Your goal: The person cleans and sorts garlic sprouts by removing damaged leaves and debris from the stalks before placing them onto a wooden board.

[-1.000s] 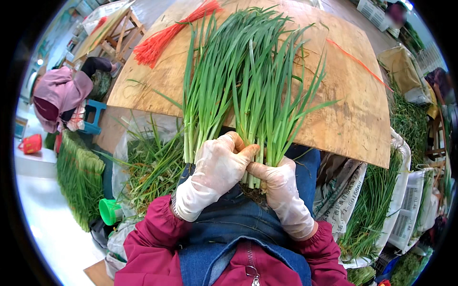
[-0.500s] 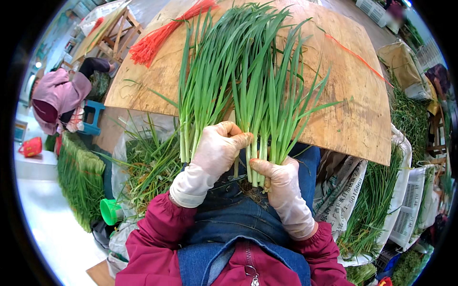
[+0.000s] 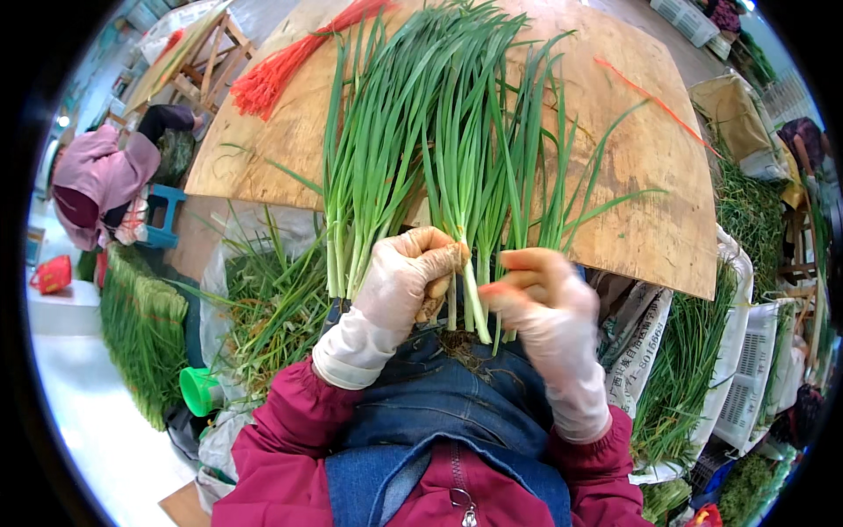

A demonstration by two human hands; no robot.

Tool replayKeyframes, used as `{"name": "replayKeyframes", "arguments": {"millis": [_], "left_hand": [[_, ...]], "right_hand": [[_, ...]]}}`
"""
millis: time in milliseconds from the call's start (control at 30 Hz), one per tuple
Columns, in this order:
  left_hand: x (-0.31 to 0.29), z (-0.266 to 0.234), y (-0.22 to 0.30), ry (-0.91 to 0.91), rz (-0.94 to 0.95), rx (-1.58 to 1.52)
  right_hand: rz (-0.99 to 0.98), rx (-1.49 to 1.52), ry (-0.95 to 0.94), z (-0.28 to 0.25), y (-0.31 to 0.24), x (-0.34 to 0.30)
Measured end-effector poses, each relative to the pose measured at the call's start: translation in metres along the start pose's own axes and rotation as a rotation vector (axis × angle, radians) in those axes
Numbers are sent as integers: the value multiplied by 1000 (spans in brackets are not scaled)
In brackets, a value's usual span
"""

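Note:
My left hand (image 3: 406,274), in a thin whitish glove, pinches a few garlic chives (image 3: 475,303) near their pale stems, thumb against the curled fingers. Just right of those stems is my gloved right hand (image 3: 555,318), blurred by motion, with thumb and forefinger apart and nothing visible between them. A larger spread of garlic chives (image 3: 386,132) lies on the wooden board (image 3: 632,202), leaves pointing away from me and white ends hanging past the near edge over my lap.
Red ties (image 3: 281,75) lie at the board's far left, and one red strip (image 3: 654,101) at its right. Below left is a bag of loose leaves (image 3: 272,307); sacks of greens (image 3: 689,378) stand right. A person in pink (image 3: 101,180) sits at far left.
My right hand has come away from the stems, moving right and slightly up, with its fingers opened. The left hand keeps its pinch, and some leaves on the right have spread outward.

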State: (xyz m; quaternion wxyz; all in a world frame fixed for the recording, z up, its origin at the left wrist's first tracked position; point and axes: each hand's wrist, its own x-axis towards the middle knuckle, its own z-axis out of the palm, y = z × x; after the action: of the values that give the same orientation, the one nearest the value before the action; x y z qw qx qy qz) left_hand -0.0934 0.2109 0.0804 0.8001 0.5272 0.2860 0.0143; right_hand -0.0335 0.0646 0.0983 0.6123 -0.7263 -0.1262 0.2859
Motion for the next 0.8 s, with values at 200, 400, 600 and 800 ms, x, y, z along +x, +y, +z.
{"name": "replayKeyframes", "arguments": {"millis": [200,400,600,800], "left_hand": [[-3,7,2,-27,-34,84],[-13,10,1,-97,82,80],[-46,-5,22,-193,143,325],[-105,-91,27,-124,642,211]], "right_hand": [[193,367,-181,3,12,10],[304,502,-183,3,15,15],[250,455,-197,6,14,28],[228,516,-94,-5,13,25]]}}
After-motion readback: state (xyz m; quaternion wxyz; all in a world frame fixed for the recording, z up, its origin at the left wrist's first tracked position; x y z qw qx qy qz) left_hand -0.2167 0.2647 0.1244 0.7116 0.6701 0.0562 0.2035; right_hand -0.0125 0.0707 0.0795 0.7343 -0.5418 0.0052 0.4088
